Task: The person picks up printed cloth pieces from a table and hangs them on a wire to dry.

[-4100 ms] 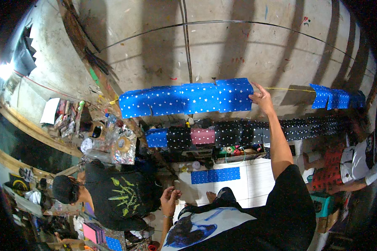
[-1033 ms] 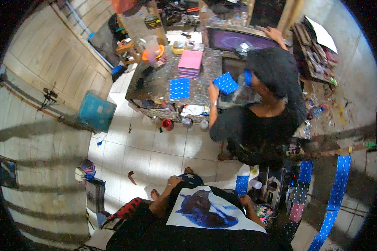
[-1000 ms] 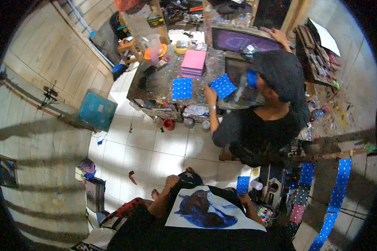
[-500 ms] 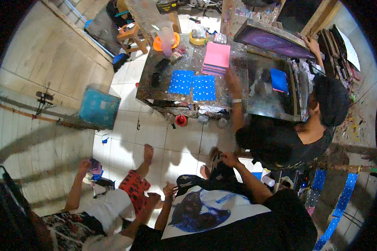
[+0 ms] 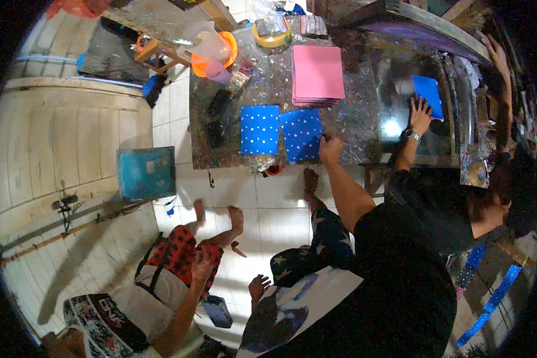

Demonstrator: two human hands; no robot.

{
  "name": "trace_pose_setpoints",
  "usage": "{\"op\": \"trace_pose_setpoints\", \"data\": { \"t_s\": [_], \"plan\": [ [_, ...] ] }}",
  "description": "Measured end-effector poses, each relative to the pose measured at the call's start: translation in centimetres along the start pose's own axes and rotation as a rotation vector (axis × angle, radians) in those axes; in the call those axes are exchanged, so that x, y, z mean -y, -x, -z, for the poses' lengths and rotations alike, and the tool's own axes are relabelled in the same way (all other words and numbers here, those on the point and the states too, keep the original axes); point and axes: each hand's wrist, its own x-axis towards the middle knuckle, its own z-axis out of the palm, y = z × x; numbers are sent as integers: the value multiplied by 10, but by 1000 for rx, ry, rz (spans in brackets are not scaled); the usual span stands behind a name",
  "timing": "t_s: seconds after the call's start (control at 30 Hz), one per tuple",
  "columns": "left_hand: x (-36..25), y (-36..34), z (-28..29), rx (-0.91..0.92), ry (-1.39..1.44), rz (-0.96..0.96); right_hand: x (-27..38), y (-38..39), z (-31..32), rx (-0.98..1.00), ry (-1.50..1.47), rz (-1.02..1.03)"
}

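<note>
My right hand [image 5: 331, 149] reaches over the table and pinches the near right corner of a blue sheet with white stars [image 5: 301, 134]. That sheet lies slightly tilted. Just left of it, a matching blue star sheet [image 5: 260, 130] lies flat. My left hand [image 5: 259, 287] hangs low by my shirt with nothing in it, fingers apart. A neat stack of pink sheets [image 5: 318, 73] sits beyond my right hand. On the dark, shiny printing surface to the right, a co-worker's hand [image 5: 420, 113] presses a plain-looking blue sheet [image 5: 426, 89].
The co-worker's other hand holds a raised screen frame [image 5: 435, 30]. Orange bowl [image 5: 228, 51], pink cup [image 5: 218, 73] and yellow tape roll [image 5: 271, 33] stand at the table's far left. A teal stool [image 5: 147, 173] stands left. Another person in red-black shorts [image 5: 173, 253] sits lower left.
My right hand has gone from near my body to the right star sheet's corner, and the sheet has turned slightly. The co-worker's hand has moved right onto the blue sheet. My view is nearer the table.
</note>
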Motion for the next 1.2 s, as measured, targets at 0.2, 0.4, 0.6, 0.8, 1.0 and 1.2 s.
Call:
{"op": "trace_pose_setpoints", "data": {
  "t_s": [0.2, 0.4, 0.6, 0.8, 1.0, 1.2],
  "plan": [
    [-44, -1, -24, -59, 136, 114, 61, 4, -8, -45, 246, -146],
    [-124, -26, -59, 65, -21, 85, 52, -10, -1, 108, 162, -289],
    [-199, -105, -70, 160, -309, -207, 17, 18, 13, 337, -704, -466],
    [-328, -103, -177, 444, -93, -320, 147, 38, 131, 806, -899, -587],
    [-419, -55, -247, 970, 297, -3, 208, 50, 188, 676, -987, -451],
    [-459, -28, -216, 912, 205, -196, 240, 88, 200, 484, -930, -302]
  ]
}}
